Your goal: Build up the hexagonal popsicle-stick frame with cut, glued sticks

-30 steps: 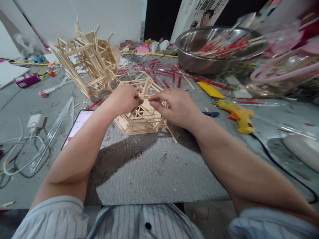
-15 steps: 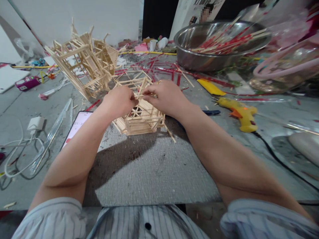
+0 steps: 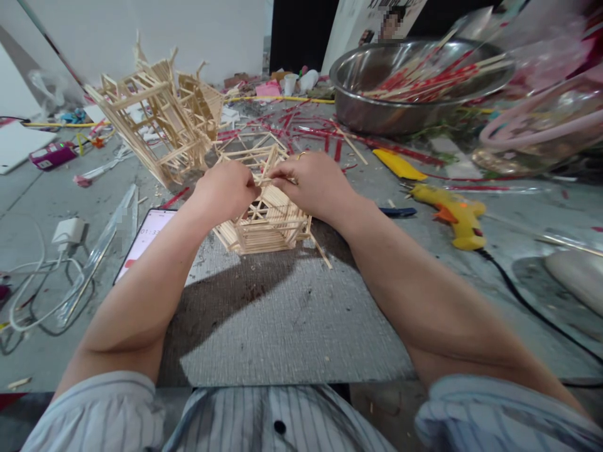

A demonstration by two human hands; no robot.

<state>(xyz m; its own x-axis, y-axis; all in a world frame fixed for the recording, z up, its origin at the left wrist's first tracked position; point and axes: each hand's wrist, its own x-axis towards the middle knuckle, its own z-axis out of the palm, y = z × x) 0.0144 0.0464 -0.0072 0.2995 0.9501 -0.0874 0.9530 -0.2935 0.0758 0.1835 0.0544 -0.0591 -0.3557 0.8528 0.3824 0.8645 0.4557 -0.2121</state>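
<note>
A small open frame model of pale wooden sticks (image 3: 268,238) stands on the table in front of me, with both hands over its upper part. My left hand (image 3: 228,191) is closed, thumb and fingers pinched at a thin wooden stick (image 3: 266,183) inside the frame. From the other side my right hand (image 3: 315,182) pinches the same stick, or one close to it; the fingertips partly hide it. A ring is on a right finger. Behind my left hand a taller wooden stick model (image 3: 160,125) leans on the table.
At right lies a yellow glue gun (image 3: 452,210), its black cord running to the table edge. A metal basin (image 3: 414,116) holds red-and-pale sticks. A phone (image 3: 146,238) lies under my left forearm, near a white charger (image 3: 68,233). Red plastic strips (image 3: 306,129) litter the back.
Both hands keep almost the same place and pinch. The view has shifted very slightly; the models have not visibly moved.
</note>
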